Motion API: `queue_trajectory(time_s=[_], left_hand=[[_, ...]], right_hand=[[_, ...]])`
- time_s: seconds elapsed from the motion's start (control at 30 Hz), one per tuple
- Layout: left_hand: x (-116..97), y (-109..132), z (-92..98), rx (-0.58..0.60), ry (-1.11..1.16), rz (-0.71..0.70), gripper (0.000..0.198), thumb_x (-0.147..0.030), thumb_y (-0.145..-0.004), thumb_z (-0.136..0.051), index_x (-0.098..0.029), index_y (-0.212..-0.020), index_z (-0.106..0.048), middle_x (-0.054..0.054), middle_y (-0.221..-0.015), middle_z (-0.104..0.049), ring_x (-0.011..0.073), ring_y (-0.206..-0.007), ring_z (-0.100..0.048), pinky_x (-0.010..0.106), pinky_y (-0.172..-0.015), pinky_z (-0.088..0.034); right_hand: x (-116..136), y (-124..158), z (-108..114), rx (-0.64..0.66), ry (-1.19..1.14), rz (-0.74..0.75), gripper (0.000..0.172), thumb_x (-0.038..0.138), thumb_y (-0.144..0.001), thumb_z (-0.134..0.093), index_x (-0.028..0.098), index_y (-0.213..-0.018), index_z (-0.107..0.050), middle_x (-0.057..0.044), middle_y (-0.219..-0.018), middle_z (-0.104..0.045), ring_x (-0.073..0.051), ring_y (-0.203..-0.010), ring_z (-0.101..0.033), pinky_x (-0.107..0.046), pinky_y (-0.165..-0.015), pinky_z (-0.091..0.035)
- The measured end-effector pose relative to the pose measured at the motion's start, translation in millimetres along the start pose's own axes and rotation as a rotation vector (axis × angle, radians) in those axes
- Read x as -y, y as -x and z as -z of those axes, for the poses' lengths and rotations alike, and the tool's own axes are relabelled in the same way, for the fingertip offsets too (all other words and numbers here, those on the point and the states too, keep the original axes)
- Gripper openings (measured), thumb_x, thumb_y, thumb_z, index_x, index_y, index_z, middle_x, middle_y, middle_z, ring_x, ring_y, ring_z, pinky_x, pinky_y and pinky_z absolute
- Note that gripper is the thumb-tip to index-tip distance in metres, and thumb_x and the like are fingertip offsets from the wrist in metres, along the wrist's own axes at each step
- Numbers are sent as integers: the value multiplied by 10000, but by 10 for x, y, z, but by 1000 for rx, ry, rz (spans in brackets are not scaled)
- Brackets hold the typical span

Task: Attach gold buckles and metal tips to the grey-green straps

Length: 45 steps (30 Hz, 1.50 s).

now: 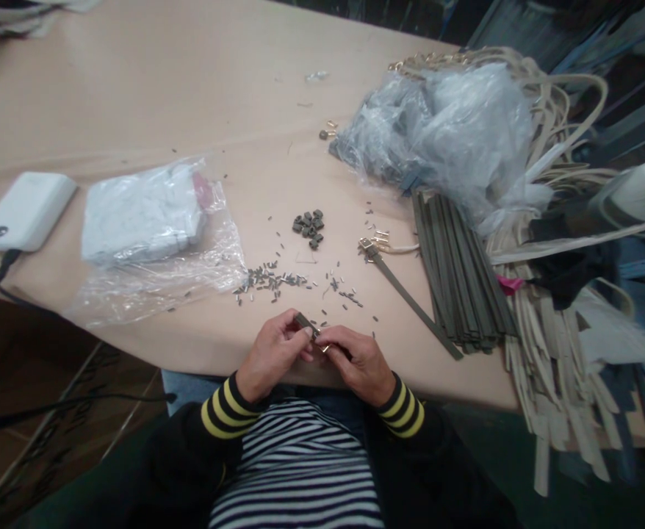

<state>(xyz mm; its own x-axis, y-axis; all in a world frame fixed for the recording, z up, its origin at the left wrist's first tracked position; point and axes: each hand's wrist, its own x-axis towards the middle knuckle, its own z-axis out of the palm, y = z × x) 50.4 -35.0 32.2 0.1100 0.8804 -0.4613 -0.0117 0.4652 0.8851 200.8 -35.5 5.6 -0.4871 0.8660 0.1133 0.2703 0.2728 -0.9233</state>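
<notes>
My left hand (pixel 276 351) is closed on a dark olive strap (pixel 303 320), pinched between thumb and fingers. From the other side, my right hand (pixel 358 360) grips the gold buckle (pixel 324 347) at the strap's end. Both hands are close together above the table's front edge. Just beyond them lie scattered small metal pins (pixel 272 279). Behind these is a little heap of dark olive loops (pixel 308 226). To the right, another olive strap with a gold buckle (pixel 367 248) lies slantwise. Fingers hide part of the held piece.
A bundle of olive straps (pixel 455 279) and many beige straps (pixel 554 397) hang over the table's right side. Clear plastic bags (pixel 455 125) are piled behind them. At left are a wrapped white package (pixel 140 213) and a white power bank (pixel 28 209) with a cable.
</notes>
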Motion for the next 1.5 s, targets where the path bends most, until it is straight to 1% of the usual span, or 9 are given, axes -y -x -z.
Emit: queue_trajectory(time_s=[0.27, 0.5, 0.7, 0.8, 0.87, 0.97, 1.07, 1.33, 1.5], left_hand=[[34, -30, 24, 34, 133, 84, 120, -207, -682, -534, -142, -639, -443, -60, -486, -517, 42, -413, -481, 160, -430, -429], [24, -13, 1, 48, 211, 52, 130, -209, -686, -551, -140, -670, -443, -52, -528, -528, 46, -467, -509, 166, -474, -446], [45, -5, 2, 49, 149, -7, 114, -211, -683, -544, -146, -675, -450, -52, -547, -526, 55, -470, -513, 180, -486, -446], [59, 4, 1, 34, 15, -68, 83, -200, -679, -537, -159, -674, -465, -45, -562, -534, 74, -483, -526, 192, -492, -440], [73, 12, -1, 21, -86, -120, 57, -197, -686, -530, -164, -689, -484, -36, -585, -541, 86, -512, -536, 199, -514, -441], [102, 18, -4, 25, -163, -169, 40, -200, -701, -518, -167, -714, -498, -19, -630, -556, 102, -574, -549, 210, -558, -445], [129, 17, -5, 19, -132, -175, 56, -216, -706, -519, -168, -714, -492, -21, -624, -540, 100, -569, -535, 211, -556, -442], [125, 13, 29, 114, -81, -190, 101, -246, -736, -510, -160, -749, -459, -27, -628, -513, 90, -560, -519, 214, -548, -444], [108, 14, 41, 148, -196, -340, 61, -208, -775, -464, -150, -784, -483, -16, -652, -524, 90, -581, -504, 217, -557, -437]], right_hand=[[-5, -17, 61, 141, 162, 171, 266, 95, -803, -344, 209, -930, -547, -64, -873, -630, -162, -854, -578, -312, -747, -485], [-15, 14, 36, 38, 223, 45, 197, 156, -817, -385, 207, -960, -510, -60, -817, -632, -157, -718, -605, -283, -651, -500], [-7, 2, 24, 10, 207, 26, 158, 167, -808, -411, 214, -903, -527, -54, -809, -633, -159, -729, -602, -287, -660, -494], [5, -4, 12, 11, 129, -59, 117, 186, -803, -432, 214, -871, -523, -48, -790, -622, -155, -708, -600, -288, -651, -490], [9, -8, 4, -6, -7, -209, 76, 227, -792, -469, 207, -863, -491, -37, -762, -610, -143, -658, -599, -277, -608, -492], [9, -25, 5, -4, -318, -455, 181, 302, -745, -554, 192, -828, -438, -14, -722, -604, -114, -585, -597, -247, -549, -490], [9, -49, 22, 42, -546, -587, 276, 357, -678, -625, 169, -779, -451, 1, -666, -616, -93, -541, -592, -217, -519, -479], [28, -75, 56, 80, -681, -586, 231, 336, -682, -637, 128, -756, -572, 8, -607, -625, -65, -510, -575, -170, -491, -459], [56, -93, 75, 75, -731, -606, 219, 301, -617, -690, 136, -678, -560, 17, -596, -616, -69, -501, -564, -175, -481, -451]])
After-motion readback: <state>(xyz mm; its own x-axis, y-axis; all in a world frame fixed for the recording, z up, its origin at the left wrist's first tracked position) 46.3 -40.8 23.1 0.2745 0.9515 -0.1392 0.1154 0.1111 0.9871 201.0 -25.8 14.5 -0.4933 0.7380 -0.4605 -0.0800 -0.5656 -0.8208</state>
